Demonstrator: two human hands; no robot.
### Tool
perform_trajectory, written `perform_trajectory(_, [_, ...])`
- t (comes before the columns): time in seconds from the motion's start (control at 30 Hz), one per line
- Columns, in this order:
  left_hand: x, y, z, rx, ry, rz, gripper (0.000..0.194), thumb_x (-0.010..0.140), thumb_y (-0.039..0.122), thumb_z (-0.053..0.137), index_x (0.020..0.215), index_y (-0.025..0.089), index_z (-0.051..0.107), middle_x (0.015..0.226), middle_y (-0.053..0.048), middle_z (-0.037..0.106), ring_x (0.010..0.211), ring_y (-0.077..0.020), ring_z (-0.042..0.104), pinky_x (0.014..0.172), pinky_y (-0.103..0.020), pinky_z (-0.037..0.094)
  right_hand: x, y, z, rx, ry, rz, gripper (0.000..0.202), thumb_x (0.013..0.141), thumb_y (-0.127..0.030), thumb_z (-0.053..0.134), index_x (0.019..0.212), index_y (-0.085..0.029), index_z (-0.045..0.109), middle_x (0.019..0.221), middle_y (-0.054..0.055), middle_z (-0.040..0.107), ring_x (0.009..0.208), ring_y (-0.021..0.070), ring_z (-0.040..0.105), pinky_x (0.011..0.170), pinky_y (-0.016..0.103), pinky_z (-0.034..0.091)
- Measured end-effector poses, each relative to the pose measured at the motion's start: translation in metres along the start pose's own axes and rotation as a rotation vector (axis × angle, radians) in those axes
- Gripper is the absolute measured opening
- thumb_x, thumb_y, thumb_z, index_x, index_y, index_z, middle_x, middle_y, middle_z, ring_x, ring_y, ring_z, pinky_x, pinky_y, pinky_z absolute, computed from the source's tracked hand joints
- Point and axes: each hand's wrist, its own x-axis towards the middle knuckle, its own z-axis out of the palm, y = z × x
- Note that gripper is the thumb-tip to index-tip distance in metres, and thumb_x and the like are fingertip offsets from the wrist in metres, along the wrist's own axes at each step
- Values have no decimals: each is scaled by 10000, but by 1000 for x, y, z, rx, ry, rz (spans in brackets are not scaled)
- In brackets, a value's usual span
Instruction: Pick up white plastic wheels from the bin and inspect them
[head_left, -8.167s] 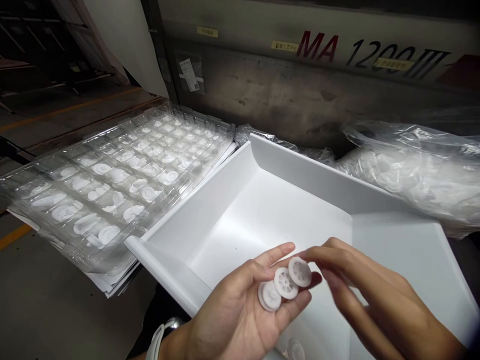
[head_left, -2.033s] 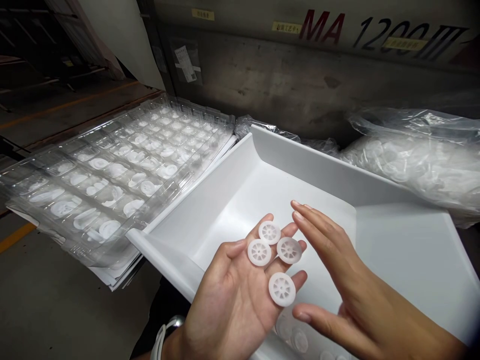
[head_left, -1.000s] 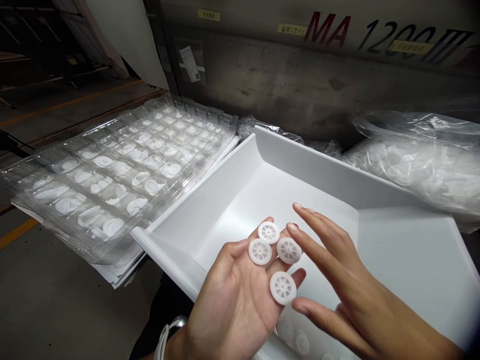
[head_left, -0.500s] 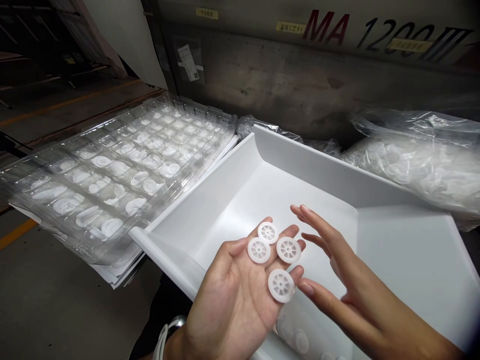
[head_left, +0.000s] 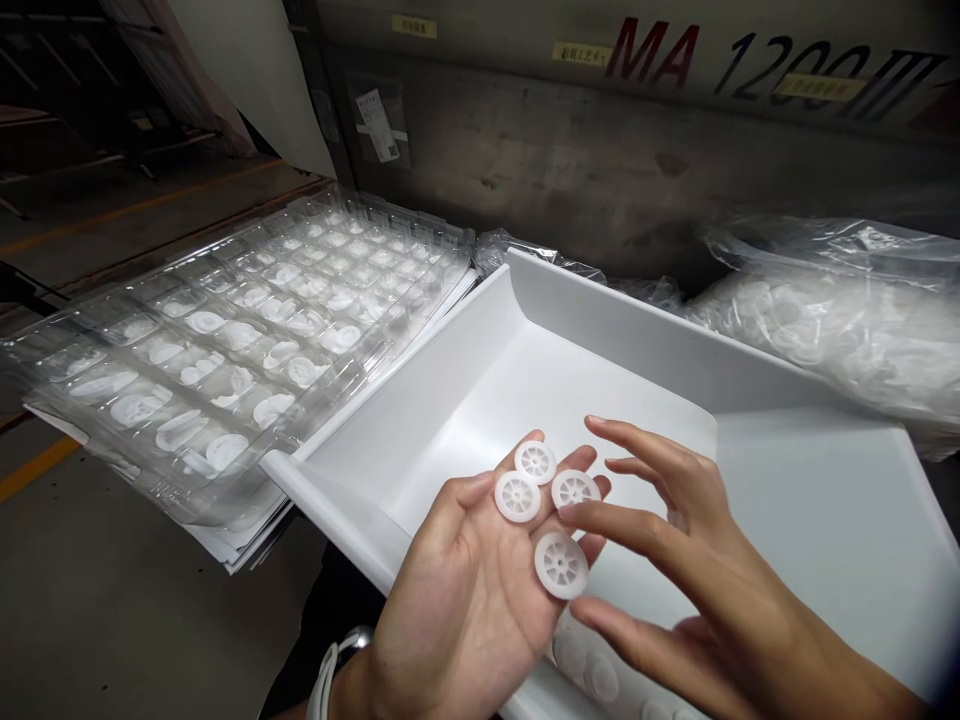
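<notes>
We've got our left hand (head_left: 472, 590) flat open, palm up, over the white tray (head_left: 787, 500), with four little white spoked wheels (head_left: 561, 565) lying loose on the fingers. Our right hand (head_left: 690, 590) hangs spread open just beside them, one fingertip right at a wheel, gripping nothing.

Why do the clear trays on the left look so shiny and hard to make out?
Head view: overhead light glares off the clear blister trays, washing out the parts inside; the white bin is evenly bright, the background dark, and the four discs on the left hand stay sharp.
</notes>
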Motion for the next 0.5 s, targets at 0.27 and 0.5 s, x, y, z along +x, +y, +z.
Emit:
perform_trajectory(0.27, [-1, 0, -3, 40, 10, 16, 268, 978, 280, 393, 1194, 183, 518, 1280, -122, 589, 1008, -151, 619, 956, -290, 421, 4, -1, 1, 5, -18, 28, 363, 922, -253, 617, 1259, -230, 484, 1476, 132, 274, 1401, 291, 255, 1056, 459, 437])
perform_trajectory(0.5, [-1, 0, -2, 31, -6, -35, 191, 980, 258, 378, 1045, 166, 531, 1090, -95, 571, 932, -165, 591, 790, -241, 444, 0, 0, 6, 53, -30, 134, 600, 940, -286, 581, 1464, -225, 294, 1548, 122, 203, 1422, 242, 260, 965, 317, 551])
